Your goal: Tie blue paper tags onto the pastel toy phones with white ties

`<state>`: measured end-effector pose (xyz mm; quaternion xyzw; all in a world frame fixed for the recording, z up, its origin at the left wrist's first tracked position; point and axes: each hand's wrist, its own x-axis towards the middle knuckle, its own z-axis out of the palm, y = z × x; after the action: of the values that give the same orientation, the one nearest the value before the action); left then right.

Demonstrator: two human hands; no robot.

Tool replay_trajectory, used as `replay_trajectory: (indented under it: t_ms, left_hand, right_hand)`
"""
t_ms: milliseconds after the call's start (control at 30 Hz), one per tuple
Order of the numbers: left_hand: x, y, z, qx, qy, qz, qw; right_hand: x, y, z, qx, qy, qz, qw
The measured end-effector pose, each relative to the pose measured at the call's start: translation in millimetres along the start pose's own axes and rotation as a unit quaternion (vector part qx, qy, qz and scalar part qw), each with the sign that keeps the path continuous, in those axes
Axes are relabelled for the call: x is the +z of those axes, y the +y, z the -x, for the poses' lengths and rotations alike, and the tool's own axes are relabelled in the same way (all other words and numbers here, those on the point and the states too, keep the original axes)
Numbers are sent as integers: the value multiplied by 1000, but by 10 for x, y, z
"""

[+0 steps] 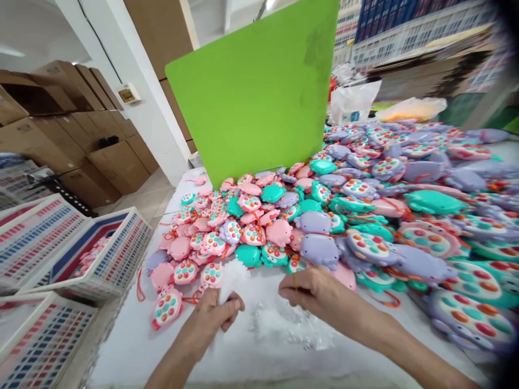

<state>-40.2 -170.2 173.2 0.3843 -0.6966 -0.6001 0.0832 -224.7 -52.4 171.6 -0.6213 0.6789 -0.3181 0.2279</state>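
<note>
My left hand [214,313] is closed around a clear plastic bag [230,278], its top sticking up above my fingers. My right hand [310,289] is curled shut just to the right, over a loose heap of clear plastic bags [279,324] on the white table [133,346]; what it pinches is hidden. Just beyond both hands lies a big pile of toy game consoles [324,227] in pink, purple and teal, with coloured buttons and orange cords. A pink toy [167,307] lies left of my left hand.
A green board [255,92] stands upright behind the pile. Open printed cartons [81,254] sit at the left, one with pink toys inside. Brown cardboard boxes [81,135] are stacked against the far left wall. Plastic bags [352,100] lie behind the pile.
</note>
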Motion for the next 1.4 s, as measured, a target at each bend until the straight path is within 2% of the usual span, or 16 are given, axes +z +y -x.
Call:
replay_trajectory:
  t_ms: [167, 233, 300, 367, 500, 567, 667, 733, 833, 933, 1033, 1133, 1233, 1400]
  left_hand:
    - [-94, -50, 17, 7, -55, 52, 997]
    - [-185, -30, -12, 22, -26, 36, 999]
    - [-265, 14, -50, 38, 36, 20, 998]
    - [-267, 69, -82, 32, 63, 30, 997]
    - [9, 140, -100, -10, -3, 72, 997]
    - [171, 118, -92, -16, -35, 92, 995]
    - [270, 11, -72, -31, -37, 133, 990]
    - [243, -73, -46, -49, -29, 149, 987]
    - [173, -145, 15, -49, -36, 97, 993]
    - [177, -125, 78, -50, -43, -11, 998]
    - [251, -59, 117, -49, -75, -68, 994]
    - [312, -9, 134, -32, -107, -73, 991]
    - [317, 2, 136, -25, -121, -61, 990]
    - [256, -44, 100, -41, -117, -57, 991]
  right_hand:
    - [-85, 42, 55, 4, -21, -65, 998]
    - [-124, 6, 89, 1, -63, -68, 996]
    - [-136, -47, 110, -13, -113, -57, 992]
    - [-97, -106, 93, -41, -125, -10, 991]
    - [108, -221, -53, -75, -60, 147, 984]
    - [212, -266, -120, -81, -47, 188, 978]
    - [300, -287, -138, -70, -36, 206, 975]
    - [307, -241, -95, -36, -27, 159, 986]
    - [272, -52, -10, 10, 23, -40, 999]
    - [266, 193, 17, 32, 60, -269, 961]
    - [328, 313, -35, 55, 33, -397, 915]
    - [375, 236, -110, 45, -8, -462, 886]
    - [329, 82, -148, 0, -57, -507, 860]
    - [152, -23, -146, -1, -40, -430, 902]
